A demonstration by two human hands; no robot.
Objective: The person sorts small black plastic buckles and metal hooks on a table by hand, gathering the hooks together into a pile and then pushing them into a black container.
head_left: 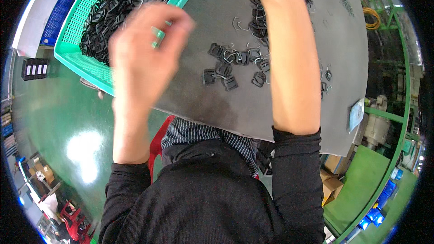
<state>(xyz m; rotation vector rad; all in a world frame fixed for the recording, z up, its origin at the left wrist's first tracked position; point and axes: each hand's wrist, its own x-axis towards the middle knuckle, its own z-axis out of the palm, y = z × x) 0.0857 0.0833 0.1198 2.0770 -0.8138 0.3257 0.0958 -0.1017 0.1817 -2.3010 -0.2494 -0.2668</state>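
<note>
at left, a black box point(35, 69) bears white labels too small to read; right of it is a green crate point(73, 29) heaped with black plastic buckles point(101, 27), the blurred left hand point(149, 47) in front of its right side, fingers curled, though i cannot tell whether they pinch anything. farther right, loose black buckles point(224, 69) and bent wire hooks point(229, 57) lie on the grey table point(194, 101). the right forearm point(296, 63) crosses above it, the right hand out of sight and its grip unknowable, and a blue-and-white packet point(356, 115) at the right edge shows no legible print.
</note>
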